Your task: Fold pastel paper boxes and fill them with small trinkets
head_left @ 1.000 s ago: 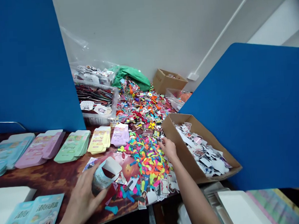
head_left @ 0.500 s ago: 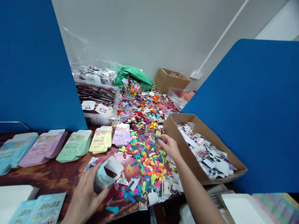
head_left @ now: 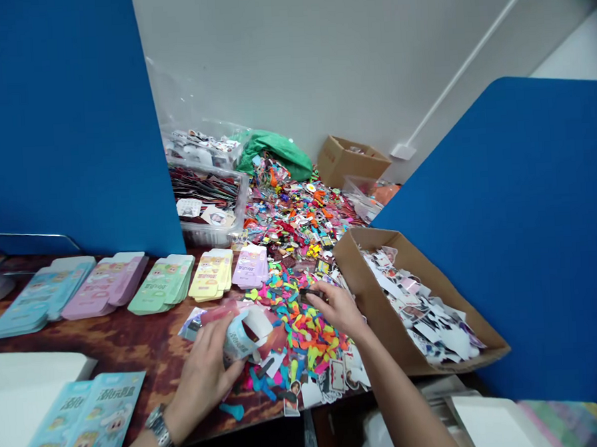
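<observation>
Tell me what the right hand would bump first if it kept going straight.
Probably the balloons just below the fingers of the right hand. If that hand is higher than it looks, the lilac cartons come first.

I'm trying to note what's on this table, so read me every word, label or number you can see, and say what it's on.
Nothing can be quoted with confidence.
Blue packets at lower left: large Chinese characters, too blurred to read.
Packet in the left hand: Chinese characters, curved and too blurred to read.
Row of pastel packets: print too small to read.
Wristwatch: dial too small to read.
</observation>
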`<state>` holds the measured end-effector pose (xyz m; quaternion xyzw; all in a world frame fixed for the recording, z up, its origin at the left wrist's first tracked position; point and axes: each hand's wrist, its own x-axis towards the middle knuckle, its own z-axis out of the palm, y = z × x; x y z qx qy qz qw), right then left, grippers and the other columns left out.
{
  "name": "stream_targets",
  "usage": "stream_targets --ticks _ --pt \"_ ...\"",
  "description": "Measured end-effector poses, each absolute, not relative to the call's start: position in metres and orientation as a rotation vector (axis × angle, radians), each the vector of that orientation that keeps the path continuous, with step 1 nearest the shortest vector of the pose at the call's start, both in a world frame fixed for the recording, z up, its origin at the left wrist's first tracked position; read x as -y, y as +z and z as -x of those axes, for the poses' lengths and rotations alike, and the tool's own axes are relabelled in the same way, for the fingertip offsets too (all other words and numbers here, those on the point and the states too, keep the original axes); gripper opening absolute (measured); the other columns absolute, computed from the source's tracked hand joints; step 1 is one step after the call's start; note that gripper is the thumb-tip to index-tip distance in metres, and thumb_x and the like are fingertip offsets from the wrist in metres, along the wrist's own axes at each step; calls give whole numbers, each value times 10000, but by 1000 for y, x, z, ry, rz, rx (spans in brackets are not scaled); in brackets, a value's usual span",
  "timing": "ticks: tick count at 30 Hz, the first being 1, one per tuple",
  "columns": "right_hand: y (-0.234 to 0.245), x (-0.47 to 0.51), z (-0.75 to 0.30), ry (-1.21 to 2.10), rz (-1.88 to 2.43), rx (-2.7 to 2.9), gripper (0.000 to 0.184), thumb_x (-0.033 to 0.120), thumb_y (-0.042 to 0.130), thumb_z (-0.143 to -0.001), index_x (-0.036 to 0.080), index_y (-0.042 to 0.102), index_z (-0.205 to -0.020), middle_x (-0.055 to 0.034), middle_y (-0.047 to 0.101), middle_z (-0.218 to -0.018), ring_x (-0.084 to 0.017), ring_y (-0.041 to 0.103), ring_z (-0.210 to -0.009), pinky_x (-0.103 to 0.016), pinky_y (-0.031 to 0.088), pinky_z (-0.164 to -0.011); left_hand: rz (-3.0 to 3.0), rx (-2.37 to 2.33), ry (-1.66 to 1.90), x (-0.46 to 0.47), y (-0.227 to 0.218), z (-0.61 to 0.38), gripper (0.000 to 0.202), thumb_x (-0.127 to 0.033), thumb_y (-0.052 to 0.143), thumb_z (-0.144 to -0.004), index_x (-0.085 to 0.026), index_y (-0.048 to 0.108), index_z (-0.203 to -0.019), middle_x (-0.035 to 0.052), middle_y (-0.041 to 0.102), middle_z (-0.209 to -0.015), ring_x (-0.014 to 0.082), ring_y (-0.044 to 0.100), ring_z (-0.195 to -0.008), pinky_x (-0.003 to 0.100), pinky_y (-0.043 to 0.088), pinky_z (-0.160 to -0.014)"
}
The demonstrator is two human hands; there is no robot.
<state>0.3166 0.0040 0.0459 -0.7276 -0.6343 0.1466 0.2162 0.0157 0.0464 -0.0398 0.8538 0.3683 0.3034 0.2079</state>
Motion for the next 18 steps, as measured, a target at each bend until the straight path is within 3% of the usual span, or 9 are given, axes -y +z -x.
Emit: stream_targets --ticks 4,8,11,13,18 --pt "58 -4 -275 579 1771 1796 139 297 563 -915 210 653 -855 26 641 -703 -133 566 -614 -217 389 -569 -2376 -1039 822 -42 -38 -31 689 -168 577 -784 -172 332 -1428 150 545 -1258 310 534 -1127 472 471 -957" --pt "44 -5 -236 500 1686 1986 60 183 614 -870 211 659 -896 -15 702 -836 -172 646 -773 -244 467 -693 -2372 -1023 835 -37 -40 -40 705 -136 568 -777 -170 320 -1436 150 549 -1234 305 540 -1102 464 480 -941" --pt "34 -3 -223 496 1612 2003 237 138 608 -862 222 616 -1083 -46 713 -1006 -198 666 -930 -280 502 -810 -2342 -1024 847 -37 -43 -38 720 -141 570 -784 -190 299 -1450 150 542 -1263 310 536 -1127 479 470 -956" --pt "32 0 -222 489 1568 1936 278 166 603 -881 229 579 -1151 -51 701 -1046 -190 667 -930 -277 513 -809 -2315 -1036 848 -39 -44 -35 721 -153 575 -786 -200 301 -1451 147 535 -1290 313 532 -1147 490 461 -972" --pt "30 5 -220 268 1512 1942 124 172 520 -942 213 629 -984 -48 698 -870 -173 646 -787 -270 508 -727 -2276 -1004 857 -40 -46 -37 711 -173 587 -785 -196 315 -1442 145 544 -1296 310 531 -1179 483 461 -990"
